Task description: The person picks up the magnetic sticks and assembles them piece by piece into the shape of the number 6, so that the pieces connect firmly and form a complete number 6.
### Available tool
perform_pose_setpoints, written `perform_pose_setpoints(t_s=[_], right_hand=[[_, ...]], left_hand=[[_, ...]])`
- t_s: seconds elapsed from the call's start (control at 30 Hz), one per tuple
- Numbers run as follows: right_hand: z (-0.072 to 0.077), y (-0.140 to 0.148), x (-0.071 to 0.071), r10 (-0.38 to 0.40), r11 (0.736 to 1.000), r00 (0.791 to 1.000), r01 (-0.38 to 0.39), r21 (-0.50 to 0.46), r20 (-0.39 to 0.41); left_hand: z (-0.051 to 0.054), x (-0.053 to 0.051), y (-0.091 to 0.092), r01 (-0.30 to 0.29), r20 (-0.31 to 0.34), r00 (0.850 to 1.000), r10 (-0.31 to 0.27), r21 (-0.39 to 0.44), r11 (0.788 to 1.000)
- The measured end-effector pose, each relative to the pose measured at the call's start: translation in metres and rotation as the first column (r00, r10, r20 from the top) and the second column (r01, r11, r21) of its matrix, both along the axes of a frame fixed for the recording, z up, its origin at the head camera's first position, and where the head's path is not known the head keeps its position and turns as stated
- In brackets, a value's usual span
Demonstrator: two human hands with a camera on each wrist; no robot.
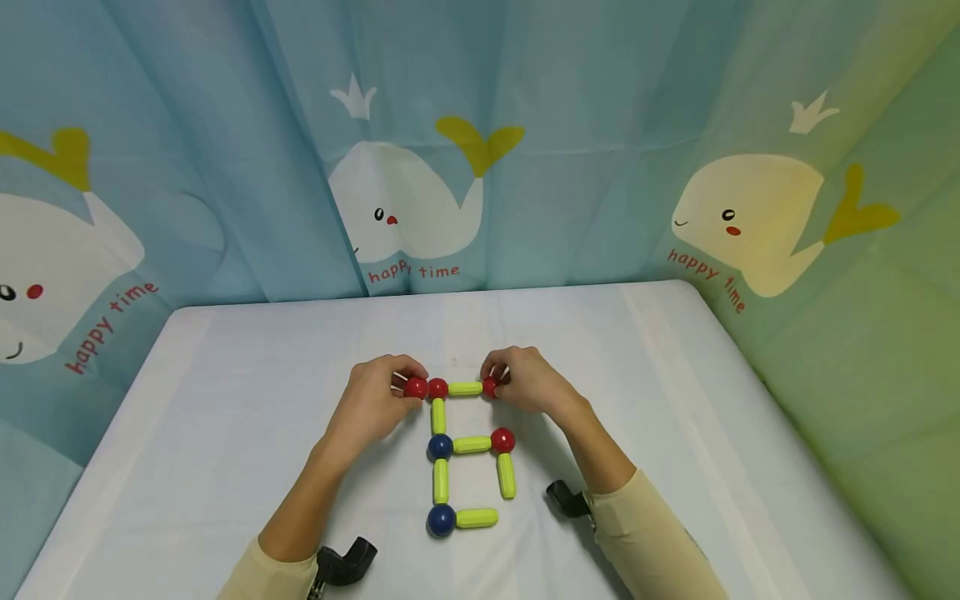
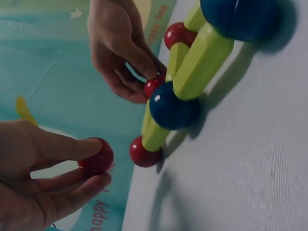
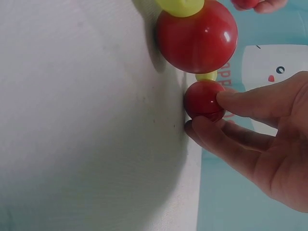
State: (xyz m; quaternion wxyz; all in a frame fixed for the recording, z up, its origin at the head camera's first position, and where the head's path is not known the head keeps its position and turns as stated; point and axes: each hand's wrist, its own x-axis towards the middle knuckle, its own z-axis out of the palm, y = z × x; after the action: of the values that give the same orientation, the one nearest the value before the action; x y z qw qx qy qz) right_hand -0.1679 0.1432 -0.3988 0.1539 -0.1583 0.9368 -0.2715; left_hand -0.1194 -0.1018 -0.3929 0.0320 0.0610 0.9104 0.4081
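Observation:
Between the thumb and fingers of my left hand (image 1: 375, 398) is a red ball (image 2: 97, 158), raised beside the frame's upper-left red ball (image 1: 438, 388); the left wrist view shows a gap between them. My right hand (image 1: 534, 382) pinches another red ball (image 3: 204, 99) at the right end of the top yellow-green rod (image 1: 465, 388). A rod runs down from the upper-left ball to a blue ball (image 1: 440, 447), then another to a lower blue ball (image 1: 441, 521). The middle rod (image 1: 472, 445) joins a red ball (image 1: 502, 441).
A rod (image 1: 507, 477) points down from the middle red ball, and the bottom rod (image 1: 477, 518) extends right from the lower blue ball; their free ends stand apart. The white-covered table (image 1: 247, 400) meets a whale-printed curtain (image 1: 570, 208) behind. Black wrist devices (image 1: 347, 562) sit by both sleeves.

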Motion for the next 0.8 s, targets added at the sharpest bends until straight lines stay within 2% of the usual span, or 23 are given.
perform_pose_setpoints(t_s=[0.23, 0.4, 0.6, 0.8], right_hand=[[0.000, 0.000, 0.000, 0.002, 1.000, 1.000, -0.002, 0.008, -0.008], [0.001, 0.001, -0.002, 0.015, 1.000, 1.000, -0.015, 0.005, -0.018], [0.000, 0.001, -0.002, 0.016, 1.000, 0.999, -0.017, -0.007, -0.028], [0.000, 0.002, -0.001, 0.022, 1.000, 1.000, -0.022, -0.004, -0.020]], left_hand=[[0.004, 0.007, 0.007, 0.024, 0.020, 1.000, -0.024, -0.015, 1.000], [0.008, 0.012, 0.013, 0.099, 0.043, 0.994, -0.099, 0.002, 0.995], [0.011, 0.018, 0.022, 0.192, 0.060, 0.980, -0.192, 0.000, 0.981], [0.007, 0.023, 0.030, 0.248, 0.058, 0.967, -0.248, 0.002, 0.969]])
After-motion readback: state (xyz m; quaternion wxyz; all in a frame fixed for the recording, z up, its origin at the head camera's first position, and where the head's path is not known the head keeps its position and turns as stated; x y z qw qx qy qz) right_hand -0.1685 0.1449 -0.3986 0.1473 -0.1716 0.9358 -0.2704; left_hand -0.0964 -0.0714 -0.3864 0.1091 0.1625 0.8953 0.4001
